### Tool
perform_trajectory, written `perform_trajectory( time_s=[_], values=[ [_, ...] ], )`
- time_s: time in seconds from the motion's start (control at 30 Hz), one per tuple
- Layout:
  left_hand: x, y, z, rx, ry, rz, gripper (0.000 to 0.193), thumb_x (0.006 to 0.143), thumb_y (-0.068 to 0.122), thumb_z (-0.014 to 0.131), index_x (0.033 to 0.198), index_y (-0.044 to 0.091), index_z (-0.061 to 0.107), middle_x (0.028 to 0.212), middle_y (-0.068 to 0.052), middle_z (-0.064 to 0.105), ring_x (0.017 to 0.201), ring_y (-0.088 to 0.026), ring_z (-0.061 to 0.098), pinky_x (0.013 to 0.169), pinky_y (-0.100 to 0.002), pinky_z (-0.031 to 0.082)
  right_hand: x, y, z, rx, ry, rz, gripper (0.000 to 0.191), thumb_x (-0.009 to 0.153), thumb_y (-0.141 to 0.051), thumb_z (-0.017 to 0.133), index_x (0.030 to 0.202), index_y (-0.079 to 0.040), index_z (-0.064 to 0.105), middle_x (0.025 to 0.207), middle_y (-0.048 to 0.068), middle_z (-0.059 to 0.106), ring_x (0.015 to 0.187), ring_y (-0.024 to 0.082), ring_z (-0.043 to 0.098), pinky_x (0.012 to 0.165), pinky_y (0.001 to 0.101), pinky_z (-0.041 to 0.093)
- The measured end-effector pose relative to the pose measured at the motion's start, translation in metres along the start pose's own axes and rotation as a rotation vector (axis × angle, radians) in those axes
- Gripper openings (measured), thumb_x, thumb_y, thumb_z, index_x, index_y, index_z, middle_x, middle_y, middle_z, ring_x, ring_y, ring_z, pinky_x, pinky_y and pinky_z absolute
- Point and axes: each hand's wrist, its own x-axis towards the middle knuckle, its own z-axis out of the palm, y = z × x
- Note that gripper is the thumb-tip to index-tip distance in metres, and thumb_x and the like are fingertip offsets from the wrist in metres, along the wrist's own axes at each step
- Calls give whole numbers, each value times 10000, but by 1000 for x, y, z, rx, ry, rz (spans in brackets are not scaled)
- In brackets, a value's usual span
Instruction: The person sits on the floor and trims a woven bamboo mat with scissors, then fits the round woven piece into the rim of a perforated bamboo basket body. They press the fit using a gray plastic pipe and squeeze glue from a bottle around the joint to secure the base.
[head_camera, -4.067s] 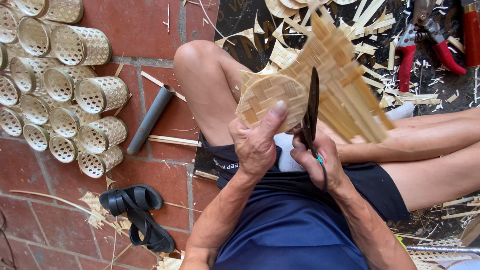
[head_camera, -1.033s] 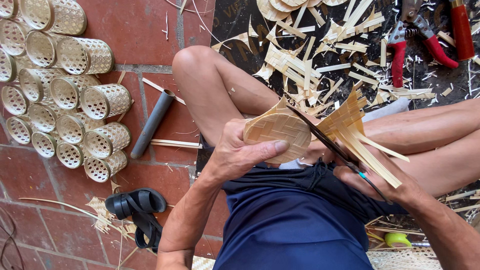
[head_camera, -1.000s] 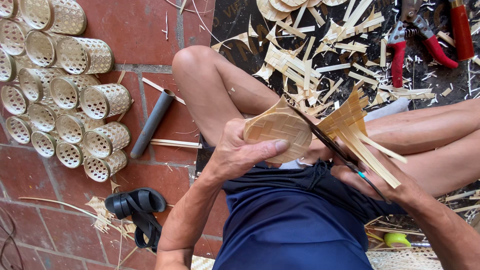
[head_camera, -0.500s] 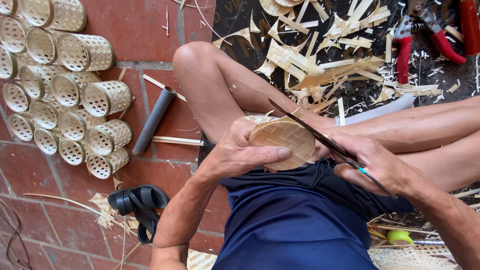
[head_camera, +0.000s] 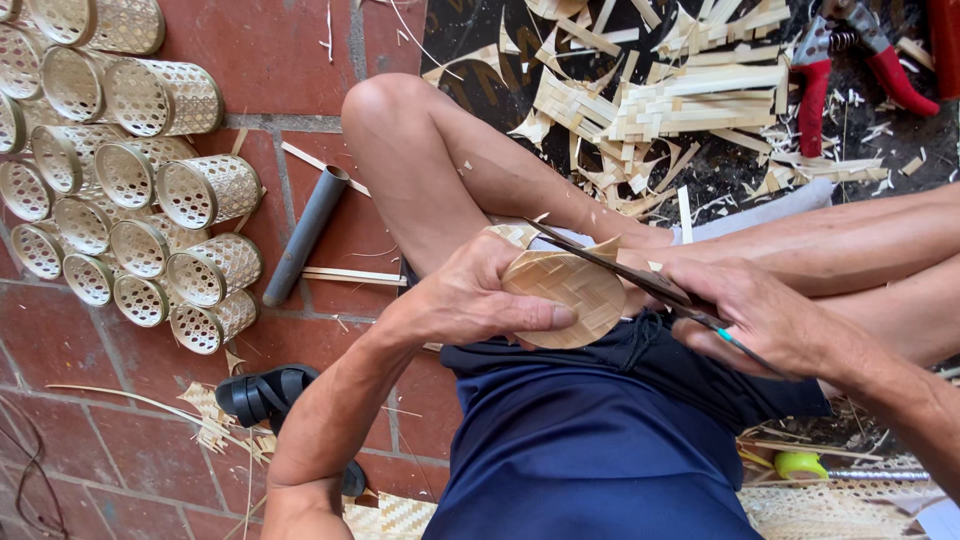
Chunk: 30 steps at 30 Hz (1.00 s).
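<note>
Firmly, left hand (head_camera: 470, 300) pinches woven disc (head_camera: 570, 295); right hand (head_camera: 765, 320) clasps scissors (head_camera: 620, 272) at its edge.

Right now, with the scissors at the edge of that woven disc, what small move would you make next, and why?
Probably turn the woven bamboo disc a little in the left hand and snip again. The scissors in the right hand lie along its upper edge, where a few corners appear to jut out, while the lower rim looks round.
</note>
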Motion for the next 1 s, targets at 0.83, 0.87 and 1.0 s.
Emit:
perform_trajectory(
  time_s=[0.83, 0.87, 1.0],
  values=[
    [19, 8, -29, 266, -112, -348, 370, 856, 322, 809, 964, -26, 750, 768, -55, 695, 677, -128, 622, 594, -332, 522, 48, -36, 26, -15, 345, -9, 216, 893, -137, 761, 1021, 2, 656, 758, 35, 593, 654, 116, 549, 582, 291, 450],
    [18, 8, -31, 90, -86, -332, 372, 837, 298, 805, 1048, -6, 770, 834, -40, 733, 720, -122, 657, 626, -317, 549, 47, -37, 29, 69, 405, 61, 204, 903, -125, 765, 1018, 1, 653, 787, 30, 604, 683, 108, 542, 592, 281, 456],
    [20, -9, -12, -549, 39, 54, 539, 820, 228, 835, 1271, -16, 667, 1166, -57, 745, 1082, -132, 689, 1001, -288, 551, 46, -40, 47, 507, 754, 199, 184, 926, -86, 721, 1071, 12, 664, 782, 17, 659, 640, 71, 608, 572, 231, 483]
  ],
)
